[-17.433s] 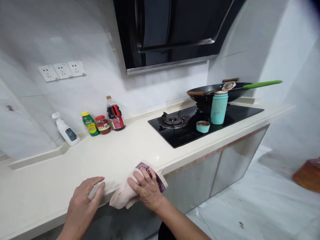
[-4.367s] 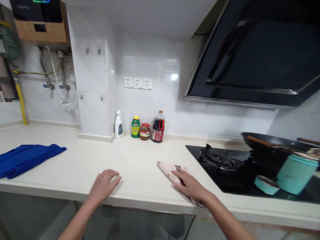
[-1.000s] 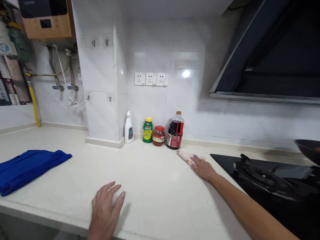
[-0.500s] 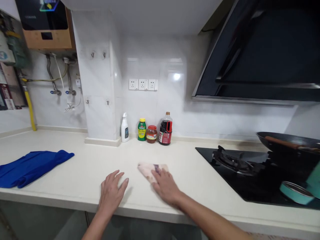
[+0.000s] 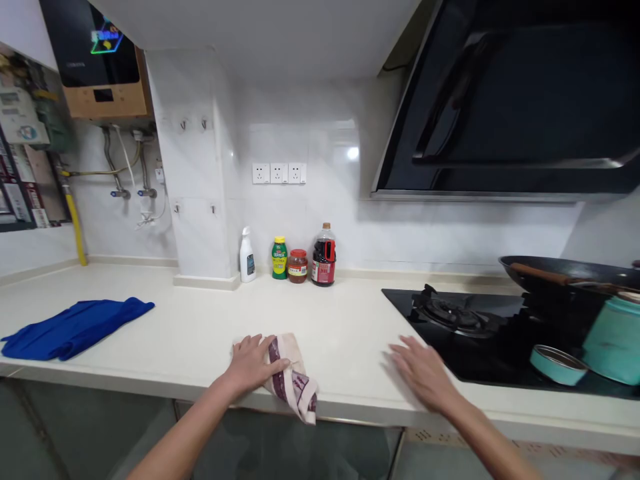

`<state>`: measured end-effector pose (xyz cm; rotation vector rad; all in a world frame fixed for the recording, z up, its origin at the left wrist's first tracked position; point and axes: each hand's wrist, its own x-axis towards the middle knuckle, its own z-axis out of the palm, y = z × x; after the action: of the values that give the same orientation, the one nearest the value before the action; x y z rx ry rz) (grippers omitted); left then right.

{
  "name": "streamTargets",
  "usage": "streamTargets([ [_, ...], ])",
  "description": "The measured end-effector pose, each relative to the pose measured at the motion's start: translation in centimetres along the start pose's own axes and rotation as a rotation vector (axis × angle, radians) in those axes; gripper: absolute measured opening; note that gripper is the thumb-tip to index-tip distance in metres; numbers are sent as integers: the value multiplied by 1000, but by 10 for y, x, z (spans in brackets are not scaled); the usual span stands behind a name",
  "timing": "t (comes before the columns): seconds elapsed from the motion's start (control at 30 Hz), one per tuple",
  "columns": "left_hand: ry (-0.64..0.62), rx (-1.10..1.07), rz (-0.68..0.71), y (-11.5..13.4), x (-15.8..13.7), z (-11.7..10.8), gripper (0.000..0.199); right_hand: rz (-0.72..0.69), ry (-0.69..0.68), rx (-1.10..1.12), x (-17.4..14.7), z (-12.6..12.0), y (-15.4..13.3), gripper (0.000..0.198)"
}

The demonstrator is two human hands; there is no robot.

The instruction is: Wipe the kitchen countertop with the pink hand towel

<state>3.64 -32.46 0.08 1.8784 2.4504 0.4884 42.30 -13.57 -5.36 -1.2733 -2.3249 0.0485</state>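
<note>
My left hand [image 5: 253,365] rests on a pale cloth [image 5: 290,380] with dark purple bands, its fingers closed over the cloth's left part and the thumb lying across it. One end of the cloth droops over the counter's front edge. Off to the right, my right hand [image 5: 423,375] is open with nothing in it, fingers stretched out just above or on the white countertop [image 5: 345,353]; contact is unclear. The black gas hob [image 5: 470,353] lies just beyond that hand.
Along the wall stand a white spray bottle [image 5: 247,257], a green bottle [image 5: 279,259], a red-lidded jar [image 5: 298,267] and a dark sauce bottle [image 5: 324,257]. A blue cloth [image 5: 80,328] lies left. A wok [image 5: 590,270], teal lid [image 5: 557,365] and teal canister [image 5: 615,340] sit right.
The patterned cloth has come from under my right hand to my left hand, nearer the front edge. My right hand has let go and moved right. The view has shifted slightly right.
</note>
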Motion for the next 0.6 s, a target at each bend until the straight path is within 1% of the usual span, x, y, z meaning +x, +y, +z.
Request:
streamTargets([
  [0.03,-35,12,-16,9,7,0,80,83,36,-45,-7,0,32,61],
  [0.07,-54,19,-21,18,15,0,80,128,90,-112,-14,2,59,62],
  [0.1,-62,22,-18,27,24,0,75,123,113,-142,-19,5,81,62],
  [0.13,-64,25,-14,35,33,1,68,98,138,-168,-24,10,97,62],
  [0.17,-56,27,-9,43,42,3,59,51,156,-182,-26,14,107,61],
  [0.23,-3,29,7,58,60,6,43,-42,183,-176,-29,20,111,57],
  [0.27,34,34,13,65,68,8,40,-65,200,-169,-29,21,108,56],
  [0.33,106,52,20,82,82,11,37,-62,227,-147,-30,19,99,56],
  [0.4,152,74,14,101,95,15,33,-22,241,-121,-31,13,90,58],
  [0.47,153,87,15,126,107,21,37,13,238,-96,-32,7,83,59],
  [0.53,113,85,51,156,117,29,44,36,223,-76,-33,2,80,59],
  [0.6,25,70,123,191,120,40,64,50,214,-54,-32,-1,79,59],
])
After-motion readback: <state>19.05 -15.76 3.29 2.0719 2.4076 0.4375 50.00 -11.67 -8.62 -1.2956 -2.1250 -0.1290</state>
